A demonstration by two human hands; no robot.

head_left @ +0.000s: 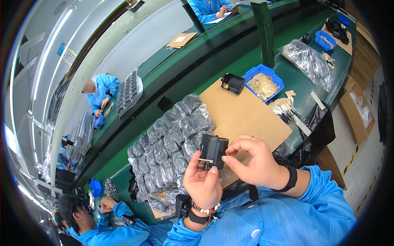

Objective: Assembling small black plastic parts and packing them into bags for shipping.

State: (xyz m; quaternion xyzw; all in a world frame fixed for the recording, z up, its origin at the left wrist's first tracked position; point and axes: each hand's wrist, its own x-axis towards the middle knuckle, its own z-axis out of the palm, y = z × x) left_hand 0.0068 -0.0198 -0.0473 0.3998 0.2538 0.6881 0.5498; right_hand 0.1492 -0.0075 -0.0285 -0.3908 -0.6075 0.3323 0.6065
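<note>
Black boxy part (214,145), hard plastic-looking shell, held up before the flat cardboard sheet (242,117). Left hand (204,186): palm up, thumb and fingers closed round its lower end. Right hand (257,162): wrist bent, thumb and index nearly meeting at its right edge; cannot tell what they grip. Crinkled film-wrapped units (166,141) alongside, contents obscured.

Wearer's 2 hands (260,162); 1 held casing (214,148); 1 bare casing (232,83) on cardboard (250,117); over 20 wrapped pieces (168,139).

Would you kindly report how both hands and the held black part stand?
Left hand holding black part. Right hand at its right edge, thumb and finger close together. Nearest clutter: bagged parts, on the left, not blocking.
</note>
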